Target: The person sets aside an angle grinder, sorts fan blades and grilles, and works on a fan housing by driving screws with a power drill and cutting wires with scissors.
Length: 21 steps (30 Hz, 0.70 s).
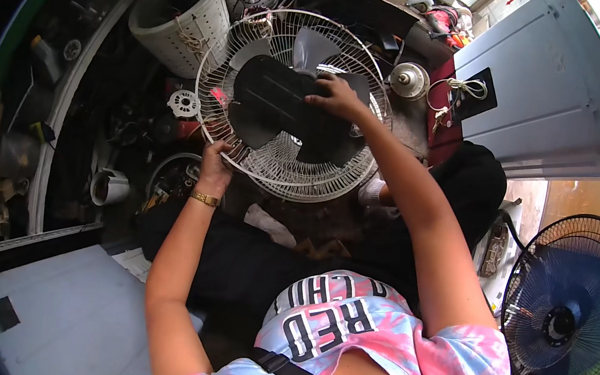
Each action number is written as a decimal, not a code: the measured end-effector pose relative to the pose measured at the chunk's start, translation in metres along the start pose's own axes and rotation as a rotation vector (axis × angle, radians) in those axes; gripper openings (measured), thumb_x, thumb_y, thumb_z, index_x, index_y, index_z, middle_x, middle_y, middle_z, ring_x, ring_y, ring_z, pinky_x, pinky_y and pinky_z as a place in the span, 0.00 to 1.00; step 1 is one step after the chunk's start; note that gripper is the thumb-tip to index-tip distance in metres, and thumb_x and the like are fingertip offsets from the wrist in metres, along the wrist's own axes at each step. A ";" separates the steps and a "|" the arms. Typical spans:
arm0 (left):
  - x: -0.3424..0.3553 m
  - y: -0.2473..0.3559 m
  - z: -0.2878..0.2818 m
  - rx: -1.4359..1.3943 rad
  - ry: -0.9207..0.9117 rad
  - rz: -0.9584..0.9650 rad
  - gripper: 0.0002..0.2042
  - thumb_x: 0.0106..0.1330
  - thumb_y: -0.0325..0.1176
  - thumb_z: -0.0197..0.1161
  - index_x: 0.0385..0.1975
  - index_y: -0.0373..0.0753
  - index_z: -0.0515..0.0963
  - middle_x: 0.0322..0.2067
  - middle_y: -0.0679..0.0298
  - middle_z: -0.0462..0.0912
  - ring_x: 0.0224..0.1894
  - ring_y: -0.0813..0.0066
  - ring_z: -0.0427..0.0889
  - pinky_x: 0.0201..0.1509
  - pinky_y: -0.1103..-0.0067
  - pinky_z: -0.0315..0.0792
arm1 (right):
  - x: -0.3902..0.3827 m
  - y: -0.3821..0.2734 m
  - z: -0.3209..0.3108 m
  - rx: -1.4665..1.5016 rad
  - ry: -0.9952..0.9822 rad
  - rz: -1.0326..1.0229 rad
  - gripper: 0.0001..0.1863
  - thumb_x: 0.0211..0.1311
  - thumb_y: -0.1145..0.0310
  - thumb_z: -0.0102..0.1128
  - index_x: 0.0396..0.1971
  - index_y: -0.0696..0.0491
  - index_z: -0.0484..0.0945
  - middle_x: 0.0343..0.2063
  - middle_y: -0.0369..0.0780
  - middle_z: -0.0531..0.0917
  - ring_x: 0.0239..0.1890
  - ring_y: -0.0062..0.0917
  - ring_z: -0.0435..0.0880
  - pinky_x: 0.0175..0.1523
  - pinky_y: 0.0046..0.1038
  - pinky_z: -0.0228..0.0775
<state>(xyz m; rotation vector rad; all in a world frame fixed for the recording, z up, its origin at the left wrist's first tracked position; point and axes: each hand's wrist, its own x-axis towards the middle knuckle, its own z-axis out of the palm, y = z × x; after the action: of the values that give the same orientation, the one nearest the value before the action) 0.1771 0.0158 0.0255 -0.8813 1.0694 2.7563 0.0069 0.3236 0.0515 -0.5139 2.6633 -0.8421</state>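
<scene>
A round white wire fan guard [211,120] stands tilted in front of me, with a dark fan blade [266,97] lying inside its ring. One wing of the blade looks grey where light falls on it. My left hand [215,168], a gold-coloured watch at its wrist, grips the guard's lower left rim. Over the guard, my right hand [339,98] reaches to the blade near its middle. Its fingers are bent around the hub area, and what lies under them is partly hidden.
White perforated baskets [188,31] stand at the far left. A motor-like round part [409,80] lies right of the guard, beside a large grey-blue cabinet [544,90] with a cord. A black-caged fan [569,310] stands at my right; a pale panel [74,317] lies at lower left.
</scene>
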 end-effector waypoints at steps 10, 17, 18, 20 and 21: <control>0.005 -0.012 -0.042 0.074 -0.089 0.054 0.20 0.54 0.17 0.52 0.47 0.40 0.77 0.40 0.68 0.82 0.39 0.72 0.82 0.43 0.77 0.77 | -0.091 -0.061 0.021 0.069 0.052 -0.122 0.29 0.59 0.56 0.70 0.57 0.50 0.74 0.45 0.50 0.83 0.46 0.51 0.83 0.51 0.45 0.75; 0.015 -0.018 -0.034 0.001 -0.012 -0.095 0.18 0.53 0.17 0.53 0.44 0.39 0.77 0.40 0.66 0.83 0.42 0.72 0.83 0.48 0.75 0.79 | -0.059 0.060 -0.090 0.666 0.598 0.016 0.30 0.62 0.55 0.70 0.55 0.62 0.75 0.48 0.46 0.84 0.48 0.31 0.83 0.54 0.29 0.76; 0.009 -0.018 -0.013 -0.020 -0.043 -0.087 0.17 0.53 0.18 0.54 0.42 0.39 0.77 0.40 0.66 0.83 0.42 0.71 0.84 0.49 0.75 0.79 | -0.061 0.079 -0.110 0.665 0.702 0.032 0.31 0.63 0.54 0.70 0.57 0.62 0.74 0.47 0.45 0.84 0.48 0.30 0.83 0.53 0.29 0.76; -0.004 -0.007 -0.031 -0.004 0.001 -0.050 0.16 0.53 0.18 0.54 0.41 0.39 0.78 0.39 0.66 0.84 0.42 0.70 0.84 0.50 0.75 0.79 | -0.057 0.052 -0.117 0.814 0.569 0.011 0.32 0.61 0.54 0.71 0.57 0.61 0.74 0.43 0.43 0.86 0.46 0.28 0.85 0.51 0.29 0.78; -0.007 -0.004 -0.036 0.012 0.015 -0.032 0.16 0.53 0.18 0.54 0.41 0.39 0.78 0.38 0.66 0.84 0.42 0.70 0.84 0.50 0.75 0.78 | -0.052 0.045 -0.116 0.822 0.561 0.007 0.32 0.61 0.54 0.71 0.57 0.61 0.74 0.43 0.43 0.86 0.46 0.28 0.85 0.51 0.29 0.78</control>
<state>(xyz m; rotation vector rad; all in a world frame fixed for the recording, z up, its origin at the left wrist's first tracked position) 0.2018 -0.0030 0.0056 -0.9109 1.0635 2.7183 -0.0025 0.4369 0.1242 -0.0523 2.3955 -2.1712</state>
